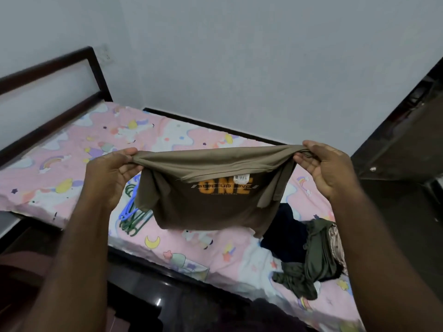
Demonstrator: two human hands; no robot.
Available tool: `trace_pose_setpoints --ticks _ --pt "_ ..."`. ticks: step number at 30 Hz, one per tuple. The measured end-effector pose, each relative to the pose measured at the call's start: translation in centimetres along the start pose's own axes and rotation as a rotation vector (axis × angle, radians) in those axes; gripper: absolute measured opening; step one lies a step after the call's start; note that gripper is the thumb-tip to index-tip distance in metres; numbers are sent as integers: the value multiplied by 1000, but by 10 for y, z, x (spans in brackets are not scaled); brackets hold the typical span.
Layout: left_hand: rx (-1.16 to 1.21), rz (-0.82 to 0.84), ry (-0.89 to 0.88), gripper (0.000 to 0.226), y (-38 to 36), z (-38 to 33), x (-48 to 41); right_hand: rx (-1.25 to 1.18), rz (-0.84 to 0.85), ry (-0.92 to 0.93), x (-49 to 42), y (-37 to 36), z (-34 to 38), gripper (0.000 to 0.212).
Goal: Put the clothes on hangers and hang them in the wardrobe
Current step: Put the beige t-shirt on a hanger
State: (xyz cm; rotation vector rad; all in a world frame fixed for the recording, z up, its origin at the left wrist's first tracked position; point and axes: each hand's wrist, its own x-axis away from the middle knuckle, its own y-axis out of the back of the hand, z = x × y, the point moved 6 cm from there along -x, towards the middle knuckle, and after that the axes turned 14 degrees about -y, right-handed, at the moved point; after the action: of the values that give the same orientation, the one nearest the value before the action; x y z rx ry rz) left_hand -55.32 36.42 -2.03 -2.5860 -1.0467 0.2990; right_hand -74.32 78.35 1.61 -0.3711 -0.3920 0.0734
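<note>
Between the two raised hands, an olive-brown T-shirt [215, 188] hangs in the air above the bed [167, 245]. The left hand [109, 174] pinches one end of the upper edge of the fabric between thumb and fingertips; the right hand [323, 168] pinches the opposite end in the same manner, with bunched cloth gathered at its fingertips. The stretched edge forms the long axis of the garment, running left to right from one hand to the other, roughly level. The remainder of the T-shirt drapes downward from this edge toward the bed. The printed side faces the camera: orange block letters reading "ONE" with a smaller line of text across them, right way up. A small barcode sticker [242, 178] sits on the fabric just above the print. The upper edge folds over and partly covers the top of the lettering.

Below the left hand, a bundle of plastic hangers [130, 219], blue and green, lies on the pink patterned bedsheet, partly hidden behind the T-shirt. Below the right hand, a heap of clothes [309, 257] rests on the bed, comprising a dark navy item, a dark green item and a patterned piece. Beyond the right hand, a dark wooden wardrobe [402, 140] stands against the wall.
</note>
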Motion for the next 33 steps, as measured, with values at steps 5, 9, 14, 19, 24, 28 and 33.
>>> trace_pose_setpoints --ticks 5,9,14,19,24,28,33 --pt "-445 106 53 22 9 43 -15 208 70 -199 -44 9 -24 12" --pt "-700 216 315 22 6 98 -29 450 172 -438 -102 9 -57 15" --pt "-634 73 268 18 -42 115 -98 570 237 -494 -187 -13 -60 13" --pt "-458 -42 216 67 -82 153 -139 448 207 -303 -258 -20 -81 46" --pt "-677 5 501 51 -35 268 -84 665 43 -591 -273 43 -206 28" --pt "-934 150 757 28 37 352 -27 895 -71 -818 -253 116 -311 31" --pt "-1202 317 664 44 97 429 -11 1242 24 -760 -231 151 -396 41"
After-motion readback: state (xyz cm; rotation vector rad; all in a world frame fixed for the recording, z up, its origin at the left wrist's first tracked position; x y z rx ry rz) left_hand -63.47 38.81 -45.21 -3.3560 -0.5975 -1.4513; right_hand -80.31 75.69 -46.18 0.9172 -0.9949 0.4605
